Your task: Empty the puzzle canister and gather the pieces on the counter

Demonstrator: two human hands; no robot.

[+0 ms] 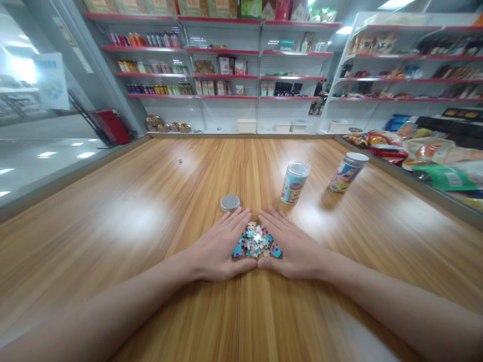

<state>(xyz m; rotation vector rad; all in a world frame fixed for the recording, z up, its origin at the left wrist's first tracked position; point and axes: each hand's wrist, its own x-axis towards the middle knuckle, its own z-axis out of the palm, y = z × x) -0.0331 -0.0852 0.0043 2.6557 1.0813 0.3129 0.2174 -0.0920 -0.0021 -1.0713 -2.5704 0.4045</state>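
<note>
A small heap of jigsaw puzzle pieces (pixel 257 240), blue, white and pink, lies on the wooden table (pixel 181 322). My left hand (pixel 223 247) rests along the heap's left side, fingers stretched forward and thumb pointing inward. Mirroring it on the right is my right hand (pixel 290 246), also with fingers extended. Both thumb tips nearly meet in front of the pieces, so the hands frame them. Just beyond my left fingertips sits a round silver lid (pixel 230 202). An open clear-rimmed can (pixel 295 183) with a cartoon print stands upright past my right hand.
A second printed can (pixel 347 173) with a white lid stands farther right. Packaged snacks (pixel 426 151) crowd beyond the table's right edge. A tiny object (pixel 180 161) lies far left on the tabletop. Stocked shelves (pixel 222 75) line the back, and a red cart (pixel 111 126) stands at the left.
</note>
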